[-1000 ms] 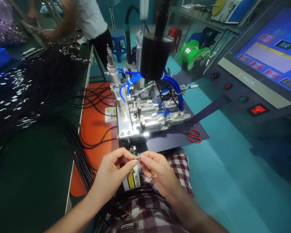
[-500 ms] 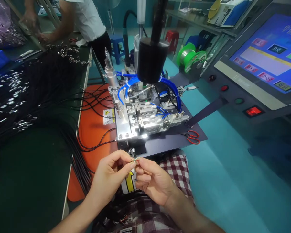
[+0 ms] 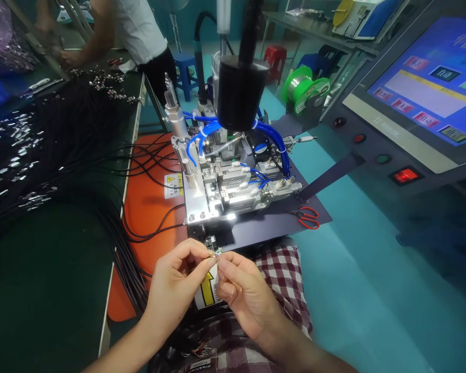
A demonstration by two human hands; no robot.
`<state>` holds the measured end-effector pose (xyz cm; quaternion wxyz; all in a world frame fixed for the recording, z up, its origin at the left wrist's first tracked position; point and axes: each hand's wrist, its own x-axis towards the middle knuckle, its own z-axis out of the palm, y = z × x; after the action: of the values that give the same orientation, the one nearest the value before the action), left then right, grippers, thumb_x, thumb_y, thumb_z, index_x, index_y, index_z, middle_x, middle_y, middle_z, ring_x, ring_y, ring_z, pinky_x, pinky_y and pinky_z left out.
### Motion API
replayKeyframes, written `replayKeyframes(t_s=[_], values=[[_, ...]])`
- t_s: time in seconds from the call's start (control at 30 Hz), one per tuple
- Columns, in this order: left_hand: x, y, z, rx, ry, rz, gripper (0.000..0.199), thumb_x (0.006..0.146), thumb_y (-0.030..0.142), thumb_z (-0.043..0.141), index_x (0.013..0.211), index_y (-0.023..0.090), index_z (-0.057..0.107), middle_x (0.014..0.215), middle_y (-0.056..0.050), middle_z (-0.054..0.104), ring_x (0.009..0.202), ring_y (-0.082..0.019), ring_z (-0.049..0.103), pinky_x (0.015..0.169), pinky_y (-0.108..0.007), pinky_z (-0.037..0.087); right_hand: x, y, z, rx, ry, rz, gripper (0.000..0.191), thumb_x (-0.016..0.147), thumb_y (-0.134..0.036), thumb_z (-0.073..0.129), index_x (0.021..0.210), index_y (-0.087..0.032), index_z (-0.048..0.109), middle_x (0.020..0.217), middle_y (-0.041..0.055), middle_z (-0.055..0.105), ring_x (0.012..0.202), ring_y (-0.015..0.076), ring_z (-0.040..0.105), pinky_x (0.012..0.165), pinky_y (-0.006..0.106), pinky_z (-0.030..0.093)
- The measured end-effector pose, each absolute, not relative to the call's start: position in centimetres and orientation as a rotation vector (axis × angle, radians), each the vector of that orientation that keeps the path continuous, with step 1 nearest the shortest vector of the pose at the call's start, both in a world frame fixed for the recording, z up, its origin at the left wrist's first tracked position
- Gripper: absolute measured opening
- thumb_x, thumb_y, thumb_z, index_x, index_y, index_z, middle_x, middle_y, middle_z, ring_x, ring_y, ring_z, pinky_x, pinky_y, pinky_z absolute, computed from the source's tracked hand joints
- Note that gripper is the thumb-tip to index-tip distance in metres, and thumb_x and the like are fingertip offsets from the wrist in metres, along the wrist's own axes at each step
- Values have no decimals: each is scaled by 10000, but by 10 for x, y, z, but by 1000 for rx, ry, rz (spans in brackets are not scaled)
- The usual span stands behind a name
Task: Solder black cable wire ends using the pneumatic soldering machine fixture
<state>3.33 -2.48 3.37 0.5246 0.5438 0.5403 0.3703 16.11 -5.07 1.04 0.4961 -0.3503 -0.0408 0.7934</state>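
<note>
Between the thumb and index finger of my left hand [image 3: 176, 280], a few thin coloured wires [image 3: 217, 253] are pinched, their light tips pointing up and right. My right hand [image 3: 248, 295] is right beside them, thumb and index finger closed together at the wire tips. What lies between those right fingertips is too small to make out. Just beyond both hands stands the front of a metal bench machine [image 3: 241, 199] with blue air tubes. Below the hands is a yellow arrow label [image 3: 207, 290], partly covered by them.
Red-handled scissors [image 3: 308, 217] lie on the machine's dark base. Black cables [image 3: 128, 269] hang over the left table's edge [image 3: 111, 290]. A touchscreen panel [image 3: 431, 93] stands at right, near a green solder spool [image 3: 305, 88]. Another person [image 3: 143, 36] works at the back left.
My right fingertips have drawn slightly right and down from the wires, and the coloured wire tips show more. My left hand keeps its pinch. The view has shifted slightly.
</note>
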Motion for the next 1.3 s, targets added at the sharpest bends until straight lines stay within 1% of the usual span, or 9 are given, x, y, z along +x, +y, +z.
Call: replayKeyframes(t_s=[0.2,0.37,0.67,0.8,0.9,1.03,1.13,1.2,1.3], values=[[36,-26,35,1230,1313,939,81,732,179,666,676,177,607,704,13,600,670,-119,554,616,-193,437,150,-55,12,-958,-202,1745,182,674,-258,756,699,-141,620,501,-55,458,461,47,351,457,174,261],[36,-26,33,1221,1297,954,70,737,177,664,689,176,612,718,4,603,690,-129,560,632,-204,443,148,-57,8,-894,-178,1776,174,662,-221,758,711,-157,604,544,-51,487,462,49,366,448,172,273],[34,-27,32,1218,1284,915,97,738,201,677,674,168,612,699,0,601,663,-125,550,606,-205,434,158,-46,10,-904,-177,1816,184,696,-276,739,712,-140,617,546,-43,512,424,33,382,421,159,290],[31,-26,29,975,1206,815,121,750,276,680,777,183,607,657,17,587,580,-104,524,513,-187,401,156,-46,7,-1035,-407,1715,181,746,-298,695,719,-143,606,501,-59,494,407,35,381,412,161,280],[29,-26,30,834,1166,774,181,762,322,673,874,195,609,609,38,535,514,-78,459,465,-172,347,157,-48,7,-1097,-556,1649,170,769,-303,665,726,-152,600,485,-61,495,407,51,396,413,175,302],[31,-26,34,742,1173,774,184,751,331,688,786,165,616,510,63,427,476,-61,377,455,-169,306,156,-49,10,-1187,-748,1536,186,759,-289,670,663,-159,578,506,-56,493,426,64,406,422,196,334],[32,-25,33,646,1120,791,193,737,319,699,711,152,605,500,65,415,479,-64,391,478,-180,333,153,-49,9,-1240,-821,1445,216,776,-288,651,632,-163,550,529,-46,506,441,69,417,438,206,344],[32,-24,33,595,1099,777,199,737,321,696,698,151,600,493,66,411,476,-69,409,487,-189,348,154,-48,8,-1263,-853,1437,204,781,-286,640,642,-162,557,542,-38,522,454,74,430,449,211,349],[29,-22,33,579,1113,738,201,741,325,692,713,146,606,486,68,401,465,-64,386,470,-182,318,162,-44,5,-1257,-903,1498,117,753,-265,657,726,-159,616,609,-18,571,505,93,468,481,222,378]])
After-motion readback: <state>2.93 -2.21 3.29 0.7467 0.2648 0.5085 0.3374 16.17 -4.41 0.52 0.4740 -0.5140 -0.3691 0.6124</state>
